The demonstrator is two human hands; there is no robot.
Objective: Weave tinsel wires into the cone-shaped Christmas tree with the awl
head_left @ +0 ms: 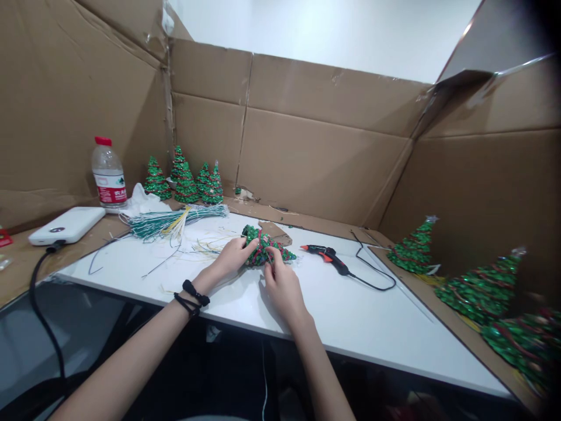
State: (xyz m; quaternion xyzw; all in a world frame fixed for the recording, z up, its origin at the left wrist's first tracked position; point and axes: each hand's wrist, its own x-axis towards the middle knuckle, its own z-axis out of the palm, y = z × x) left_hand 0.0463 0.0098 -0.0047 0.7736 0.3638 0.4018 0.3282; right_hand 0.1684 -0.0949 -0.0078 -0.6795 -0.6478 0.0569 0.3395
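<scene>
A small green tinsel tree with red trim (pixel 263 245) lies on its side on the white table (pixel 359 316). My left hand (pixel 230 257) grips its wider end, fingers curled round it. My right hand (pixel 283 283) pinches the tree near its middle with thumb and fingers pressed together. A black band sits on my left wrist.
A black and orange glue gun (pixel 328 256) with its cord lies right of the tree. A bundle of green and yellow wires (pixel 170 222) lies at the left. Finished tinsel trees (pixel 186 178) stand at the back left, with others (pixel 477 286) along the right. A water bottle (pixel 108 172) and white power bank (pixel 68 225) sit at far left, cardboard walls all round.
</scene>
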